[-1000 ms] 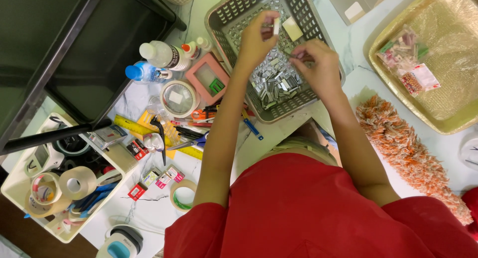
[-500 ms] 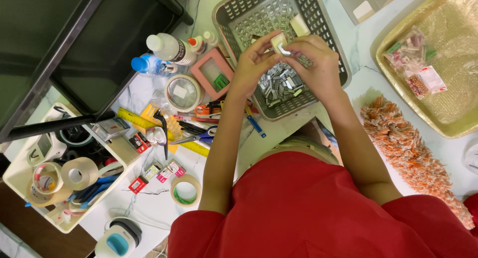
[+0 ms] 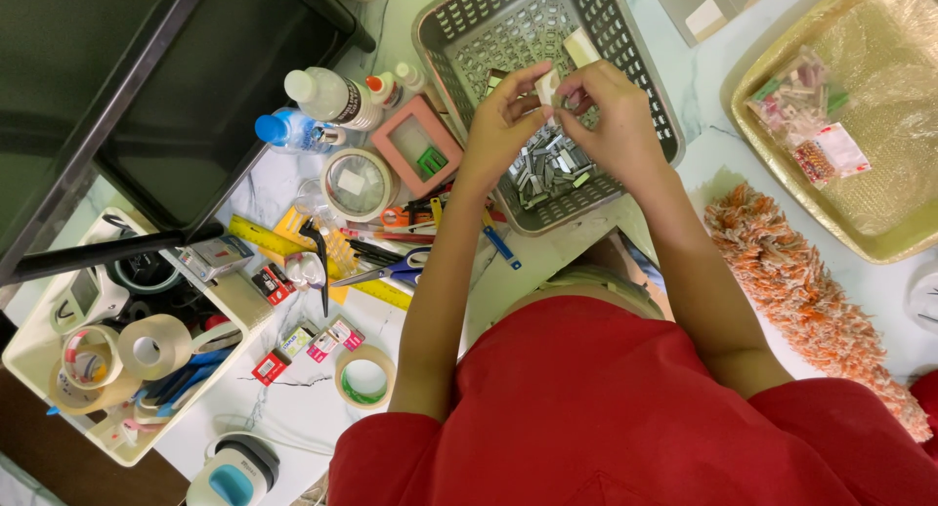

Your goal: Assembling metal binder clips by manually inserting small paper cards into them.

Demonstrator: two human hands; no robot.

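Both hands pinch one small pale piece over the grey basket.

Left hand (image 3: 503, 115) and right hand (image 3: 611, 115) meet above the grey slotted basket (image 3: 625, 32) at far centre of the desk (image 3: 703, 159); each grip is clamped by fingertips on the same small pale piece (image 3: 547, 84), held between them, just above the pile of small metal clips (image 3: 547, 164) in the basket. A second pale block (image 3: 580, 47) lies in the basket just beyond the hands. Left of the basket: pink square frame (image 3: 420, 145), round tape tin (image 3: 357, 184), two clear bottles (image 3: 313, 110), blue-handled scissors (image 3: 396, 270), yellow ruler (image 3: 259, 237). Near left a cream tray (image 3: 29, 355) with tape rolls. Right: orange fringed duster (image 3: 791, 272), gold tray (image 3: 762, 105) with packets.
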